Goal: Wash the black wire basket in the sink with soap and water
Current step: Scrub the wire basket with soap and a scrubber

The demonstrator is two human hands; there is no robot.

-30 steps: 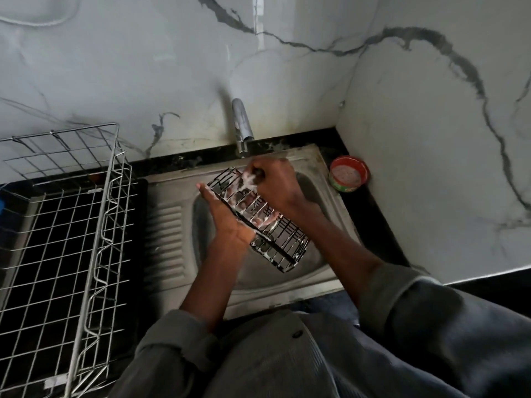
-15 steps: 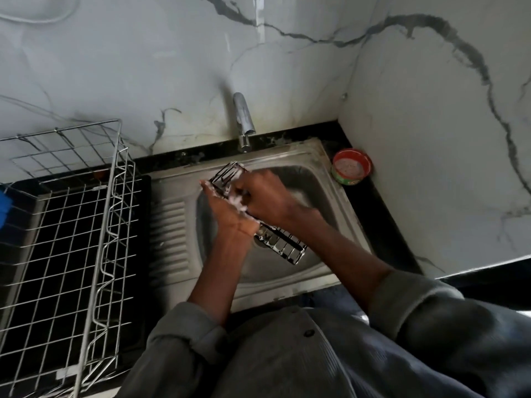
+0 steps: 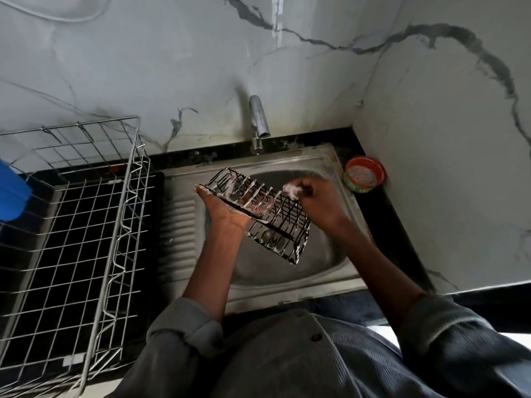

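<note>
Change: since half a second ago the right hand (image 3: 316, 202) has slid from the near-left end of the black wire basket (image 3: 258, 214) to its far right corner, and the basket has tipped so more of its wire grid faces up.
Head view, basket: one black wire basket, held tilted in the air over the bowl of the sink (image 3: 339, 262), streaked with white soap foam along its wires.
Head view, left hand: one left hand (image 3: 227, 208) under the basket's near long edge, palm up; its fingers lie spread and fairly straight beneath the wires, carrying it.
Head view, right hand: its fingers are curled and pinch a small foamy white lump against the basket's far right corner; whether the lump is a sponge or only soap foam I cannot tell.
Head view, sink: one steel sink set in the black table (image 3: 402, 225), with a ribbed draining part on its left.
Head view, tap: one steel tap (image 3: 258, 122) above the sink's back edge, on the marble wall.
Head view, tub: one small red and green round tub (image 3: 364, 178) on the table just right of the sink, holding something pale.
Head view, rack: one large silver wire rack (image 3: 86, 225) left of the sink.
Head view, blue thing: one blue object (image 3: 11, 193) at the left edge, partly cut off.
Head view, sleeves: two grey sleeves, pushed up the forearms.
</note>
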